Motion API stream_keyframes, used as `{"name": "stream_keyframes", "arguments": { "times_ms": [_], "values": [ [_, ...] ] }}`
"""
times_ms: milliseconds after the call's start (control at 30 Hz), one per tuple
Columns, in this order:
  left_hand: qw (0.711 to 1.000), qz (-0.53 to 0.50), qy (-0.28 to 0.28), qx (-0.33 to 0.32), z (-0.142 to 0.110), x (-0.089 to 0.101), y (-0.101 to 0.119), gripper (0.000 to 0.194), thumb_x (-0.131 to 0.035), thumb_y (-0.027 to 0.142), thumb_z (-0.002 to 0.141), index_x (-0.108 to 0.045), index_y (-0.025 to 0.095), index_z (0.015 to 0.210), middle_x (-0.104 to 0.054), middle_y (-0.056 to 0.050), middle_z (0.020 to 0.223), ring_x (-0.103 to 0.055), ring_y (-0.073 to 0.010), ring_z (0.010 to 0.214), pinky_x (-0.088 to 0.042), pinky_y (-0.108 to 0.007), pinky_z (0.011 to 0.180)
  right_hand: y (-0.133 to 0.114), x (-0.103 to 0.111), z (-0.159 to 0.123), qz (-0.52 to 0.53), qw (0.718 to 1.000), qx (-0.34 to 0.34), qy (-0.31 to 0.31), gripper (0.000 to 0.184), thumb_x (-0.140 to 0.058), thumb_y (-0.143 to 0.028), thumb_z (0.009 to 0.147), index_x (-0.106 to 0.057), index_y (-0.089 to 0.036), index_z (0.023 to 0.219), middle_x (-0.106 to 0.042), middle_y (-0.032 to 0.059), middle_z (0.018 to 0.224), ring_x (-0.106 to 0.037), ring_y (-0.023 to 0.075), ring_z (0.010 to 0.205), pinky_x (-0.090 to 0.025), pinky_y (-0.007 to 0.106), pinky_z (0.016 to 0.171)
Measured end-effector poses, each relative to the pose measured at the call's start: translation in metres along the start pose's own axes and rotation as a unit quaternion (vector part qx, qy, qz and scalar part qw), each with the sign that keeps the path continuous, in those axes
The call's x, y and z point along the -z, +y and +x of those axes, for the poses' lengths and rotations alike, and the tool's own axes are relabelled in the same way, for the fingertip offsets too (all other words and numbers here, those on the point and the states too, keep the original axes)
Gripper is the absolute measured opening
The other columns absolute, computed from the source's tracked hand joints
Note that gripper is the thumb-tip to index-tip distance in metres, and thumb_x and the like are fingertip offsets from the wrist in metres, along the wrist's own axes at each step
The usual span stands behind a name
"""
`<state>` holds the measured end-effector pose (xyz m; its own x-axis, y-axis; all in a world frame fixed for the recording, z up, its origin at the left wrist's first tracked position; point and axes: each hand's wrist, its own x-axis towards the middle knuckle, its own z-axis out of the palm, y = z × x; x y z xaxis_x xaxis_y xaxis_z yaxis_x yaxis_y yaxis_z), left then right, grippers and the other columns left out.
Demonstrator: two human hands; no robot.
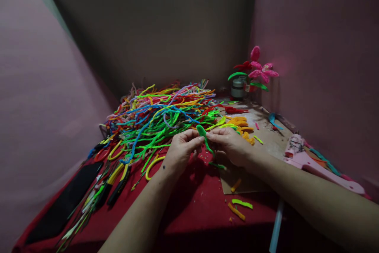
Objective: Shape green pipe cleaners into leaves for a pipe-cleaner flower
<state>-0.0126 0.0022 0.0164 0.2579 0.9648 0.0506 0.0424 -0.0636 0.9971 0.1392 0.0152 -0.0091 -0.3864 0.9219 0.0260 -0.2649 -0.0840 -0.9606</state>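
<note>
Left hand (182, 148) and right hand (231, 144) observed above the desk (192, 211), each grip pinched closed on one green fuzzy piece (201, 130).

Pipe cleaners (166, 117) lie left of the cardboard (254, 184).

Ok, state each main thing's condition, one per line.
Left hand, pinching the green piece
Right hand, pinching it too
Green piece, leaf-shaped on top, tail hanging
Stem pile, loosely heaped, tangled
Pink flower, petals spread
Black slab, lying flat
Cardboard, flat, scraps on it
Pink tool, lying down
</note>
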Motion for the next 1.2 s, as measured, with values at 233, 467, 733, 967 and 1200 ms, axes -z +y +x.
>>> {"name": "stream_keyframes", "arguments": {
  "times_ms": [233,467,733,967,1200],
  "values": [
    [1.000,-0.011,0.001,-0.018,-0.0014,-0.0018,0.0028,0.017,-0.061,0.026,0.070,-0.055,0.014,0.061,-0.049,0.003,0.053,-0.041,-0.0059,0.047,-0.032,-0.020,0.048,0.0006,0.0007,-0.0002,0.001,1.000,-0.012,-0.002,0.025,-0.064,-0.036,0.068,-0.056,-0.013,0.064,-0.050,-0.0026,0.055,-0.041,0.0066,0.048,-0.032,0.022,0.049],
    [0.999,0.020,-0.015,-0.022,-0.0012,0.0004,-0.0012,0.017,-0.059,0.024,0.072,-0.053,0.014,0.059,-0.048,0.003,0.051,-0.041,-0.0064,0.047,-0.032,-0.021,0.050,0.0024,0.0012,0.0005,0.090,0.993,-0.065,-0.030,0.024,-0.067,-0.029,0.066,-0.050,-0.014,0.057,-0.045,-0.0045,0.048,-0.039,0.0067,0.043,-0.031,0.022,0.045],
    [1.000,0.018,0.001,-0.004,-0.0011,-0.0009,0.0000,0.023,-0.061,0.029,0.070,-0.051,0.013,0.057,-0.046,0.003,0.051,-0.038,-0.0059,0.046,-0.029,-0.020,0.048,0.0056,0.0027,0.0013,0.076,0.995,-0.065,-0.024,0.020,-0.067,-0.029,0.066,-0.056,-0.013,0.064,-0.051,-0.0023,0.053,-0.043,0.0074,0.043,-0.034,0.023,0.044],
    [0.998,0.030,-0.040,-0.023,0.0006,0.0047,0.0031,0.014,-0.064,0.026,0.069,-0.062,0.012,0.066,-0.052,0.001,0.060,-0.043,-0.0086,0.056,-0.034,-0.021,0.055,0.0049,0.0006,0.0014,0.043,0.996,-0.072,-0.011,0.022,-0.071,-0.029,0.062,-0.058,-0.012,0.063,-0.053,-0.0014,0.051,-0.045,0.0079,0.041,-0.034,0.023,0.042],
    [0.998,0.000,0.044,-0.042,0.0022,0.0061,0.0036,0.026,-0.063,0.029,0.071,-0.067,0.015,0.092,-0.060,-0.001,0.070,-0.049,-0.0102,0.063,-0.037,-0.023,0.062,-0.0011,-0.0031,-0.0017,0.030,0.998,-0.054,-0.015,0.024,-0.073,-0.024,0.059,-0.052,-0.014,0.053,-0.048,-0.0049,0.044,-0.040,0.0052,0.038,-0.028,0.021,0.041]
  ]
}}
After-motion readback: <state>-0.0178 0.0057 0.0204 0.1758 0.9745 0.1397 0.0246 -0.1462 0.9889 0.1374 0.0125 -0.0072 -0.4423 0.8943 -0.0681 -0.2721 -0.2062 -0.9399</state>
